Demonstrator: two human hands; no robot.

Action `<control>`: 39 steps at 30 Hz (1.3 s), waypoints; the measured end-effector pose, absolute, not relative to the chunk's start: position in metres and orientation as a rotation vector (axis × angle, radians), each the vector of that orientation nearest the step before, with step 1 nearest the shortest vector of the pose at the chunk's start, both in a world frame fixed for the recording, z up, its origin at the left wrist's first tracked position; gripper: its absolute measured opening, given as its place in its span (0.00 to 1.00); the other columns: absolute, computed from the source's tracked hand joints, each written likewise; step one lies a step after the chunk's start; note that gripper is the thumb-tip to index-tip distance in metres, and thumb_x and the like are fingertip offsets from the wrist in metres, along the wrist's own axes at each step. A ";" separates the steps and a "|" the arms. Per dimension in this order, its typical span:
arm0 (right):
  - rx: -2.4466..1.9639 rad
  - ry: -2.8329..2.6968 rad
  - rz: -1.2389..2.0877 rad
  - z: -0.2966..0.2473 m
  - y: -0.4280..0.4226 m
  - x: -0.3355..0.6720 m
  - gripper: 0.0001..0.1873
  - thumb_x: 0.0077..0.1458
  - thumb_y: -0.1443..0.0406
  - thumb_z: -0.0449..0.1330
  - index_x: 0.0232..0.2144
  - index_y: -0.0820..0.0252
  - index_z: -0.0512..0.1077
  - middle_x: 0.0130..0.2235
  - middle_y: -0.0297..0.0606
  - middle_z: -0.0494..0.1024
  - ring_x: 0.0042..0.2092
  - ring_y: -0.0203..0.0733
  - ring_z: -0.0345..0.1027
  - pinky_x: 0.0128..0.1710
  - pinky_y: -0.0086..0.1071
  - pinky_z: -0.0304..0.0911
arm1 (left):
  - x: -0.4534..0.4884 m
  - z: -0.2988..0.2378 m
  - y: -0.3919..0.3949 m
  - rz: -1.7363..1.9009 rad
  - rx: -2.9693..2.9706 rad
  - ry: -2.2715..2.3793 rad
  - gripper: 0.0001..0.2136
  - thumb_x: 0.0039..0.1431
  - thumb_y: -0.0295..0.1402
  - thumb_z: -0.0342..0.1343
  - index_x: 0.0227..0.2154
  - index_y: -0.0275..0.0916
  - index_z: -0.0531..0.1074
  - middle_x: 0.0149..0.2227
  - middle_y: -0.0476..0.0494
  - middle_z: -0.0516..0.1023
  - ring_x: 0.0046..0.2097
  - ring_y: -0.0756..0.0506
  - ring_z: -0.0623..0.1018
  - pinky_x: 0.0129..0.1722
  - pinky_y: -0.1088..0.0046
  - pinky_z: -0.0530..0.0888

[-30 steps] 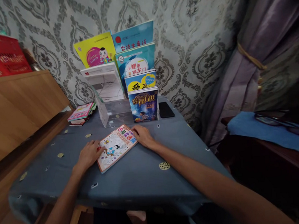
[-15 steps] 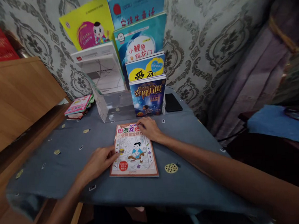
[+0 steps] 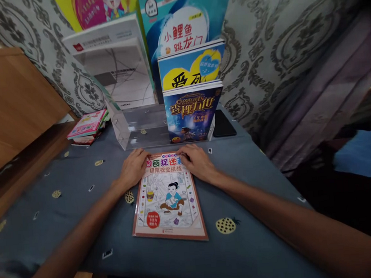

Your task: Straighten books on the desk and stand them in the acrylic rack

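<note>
A thin picture book (image 3: 168, 204) with an orange border lies flat on the grey-blue tablecloth (image 3: 66, 217), straight in front of me. My left hand (image 3: 133, 168) rests on its top left corner, fingers curled at the edge. My right hand (image 3: 196, 161) presses on its top right corner, fingers bent over the top edge. Just behind the book stands a clear acrylic book stand (image 3: 139, 127) with a dark blue book (image 3: 191, 112) in its front right slot.
Taller books fill the stand's rear tiers: a yellow-blue one (image 3: 191, 65), a teal one (image 3: 179, 24), a white one (image 3: 115, 63). A small stack of books (image 3: 88, 127) lies at left, a black phone (image 3: 223, 124) at right. A wooden cabinet (image 3: 11, 97) stands left, curtains right.
The book turned from slanted to straight and lies nearer me. My left hand slid from its left edge up to the top left corner. The camera moved closer to the stand.
</note>
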State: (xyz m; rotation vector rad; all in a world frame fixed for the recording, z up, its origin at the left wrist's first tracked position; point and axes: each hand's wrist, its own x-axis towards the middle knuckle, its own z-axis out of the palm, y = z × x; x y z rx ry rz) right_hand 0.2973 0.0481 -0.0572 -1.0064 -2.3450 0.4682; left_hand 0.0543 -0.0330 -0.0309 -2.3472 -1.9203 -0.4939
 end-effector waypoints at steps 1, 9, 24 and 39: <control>-1.000 -2.349 0.465 -0.058 0.049 0.298 0.13 0.59 0.70 0.53 0.42 0.59 0.76 0.43 0.43 0.79 0.46 0.48 0.69 0.48 0.40 0.62 | 0.052 -0.034 -0.030 -0.502 -2.348 -1.899 0.13 0.67 0.28 0.43 0.44 0.40 0.73 0.43 0.42 0.76 0.47 0.42 0.73 0.50 0.62 0.71; -0.964 -2.383 0.426 -0.059 0.049 0.299 0.14 0.61 0.68 0.52 0.42 0.58 0.76 0.43 0.44 0.80 0.46 0.51 0.69 0.48 0.43 0.62 | 0.030 -0.042 -0.029 -0.699 -2.540 -1.829 0.15 0.70 0.35 0.44 0.52 0.41 0.73 0.45 0.42 0.76 0.47 0.43 0.73 0.51 0.62 0.71; -0.941 -2.427 0.349 -0.059 0.044 0.298 0.15 0.64 0.66 0.50 0.45 0.59 0.75 0.45 0.46 0.79 0.47 0.52 0.68 0.49 0.45 0.62 | 0.035 -0.044 -0.038 -0.647 -2.516 -1.774 0.16 0.71 0.35 0.43 0.54 0.40 0.71 0.50 0.40 0.74 0.50 0.42 0.73 0.53 0.60 0.71; -1.062 -2.419 0.249 -0.052 0.048 0.306 0.16 0.64 0.66 0.51 0.43 0.60 0.78 0.45 0.46 0.80 0.48 0.52 0.70 0.48 0.43 0.65 | 0.032 -0.049 -0.038 -0.760 -2.544 -1.775 0.16 0.71 0.35 0.42 0.54 0.41 0.71 0.50 0.40 0.76 0.52 0.43 0.74 0.55 0.60 0.70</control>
